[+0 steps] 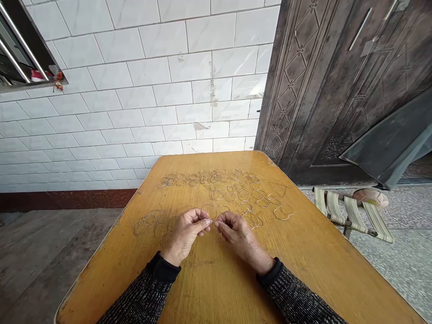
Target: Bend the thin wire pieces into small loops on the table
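My left hand [189,231] is closed in a pinch on a thin wire loop [209,205], which rises just above the fingertips. Close beside it, my right hand [238,234] has thumb and forefinger pressed together near the same wire; another thin curve shows just above its knuckles. Whether the right fingertips grip the loop's end is too fine to make out for certain. Both hands hover over the wooden table [209,288]. Left of my left hand lies a loose group of wire rings [148,220], partly covered by that hand.
Several bent wire shapes [243,193] lie in rows across the table's far half, with a single wire shape [283,212] at the right. A white tiled wall [162,90] stands behind. To the right are a dark metal door [313,90] and a striped folding stool [354,213].
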Motion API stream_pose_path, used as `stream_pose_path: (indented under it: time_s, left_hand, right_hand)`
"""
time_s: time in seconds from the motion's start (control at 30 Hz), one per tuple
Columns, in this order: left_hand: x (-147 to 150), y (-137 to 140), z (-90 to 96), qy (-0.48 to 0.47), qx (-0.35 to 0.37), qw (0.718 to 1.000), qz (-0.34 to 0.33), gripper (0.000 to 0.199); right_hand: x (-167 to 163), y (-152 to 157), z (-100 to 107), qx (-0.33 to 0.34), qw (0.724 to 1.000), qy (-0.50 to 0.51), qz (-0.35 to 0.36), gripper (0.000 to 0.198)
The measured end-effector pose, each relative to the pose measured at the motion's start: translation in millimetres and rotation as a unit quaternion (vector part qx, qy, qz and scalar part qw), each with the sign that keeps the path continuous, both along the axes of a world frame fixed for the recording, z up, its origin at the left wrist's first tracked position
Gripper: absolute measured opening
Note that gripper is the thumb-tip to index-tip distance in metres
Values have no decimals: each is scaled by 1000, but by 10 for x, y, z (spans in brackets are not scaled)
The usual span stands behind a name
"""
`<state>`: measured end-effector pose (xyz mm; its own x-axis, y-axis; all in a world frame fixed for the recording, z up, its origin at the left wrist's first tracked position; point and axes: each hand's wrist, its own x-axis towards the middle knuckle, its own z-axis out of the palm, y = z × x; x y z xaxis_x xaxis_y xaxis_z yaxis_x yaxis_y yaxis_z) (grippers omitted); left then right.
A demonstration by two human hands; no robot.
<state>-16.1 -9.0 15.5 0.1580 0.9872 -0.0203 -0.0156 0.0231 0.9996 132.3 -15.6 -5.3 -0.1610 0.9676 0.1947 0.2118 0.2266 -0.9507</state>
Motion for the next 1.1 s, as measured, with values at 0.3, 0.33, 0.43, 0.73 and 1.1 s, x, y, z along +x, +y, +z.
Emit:
stream_pose_path:
  time_s: [0.3,0.33,0.43,0.73,1.1]
  left_hand:
    - [55,-49,60,35,30,999,18,10]
    - [62,-47,58,25,35,999,29,10]
    - [68,-26,39,-18,36,997,64,12]
    - [33,-30,38,-4,24,999,42,12]
    - [-20,-32,64,17,6,1000,-15,22]
  right_hand:
    - [-4,15,-38,-3,1000,11,-3,16]
    - [-12,14,-37,-9,999,31,3,15]
    - [-37,14,-47,-20,997,71,22,15]
    - [-57,-44,-47,16,999,29,23,9]
    - [-65,-86,30,0,998,39,45,13]
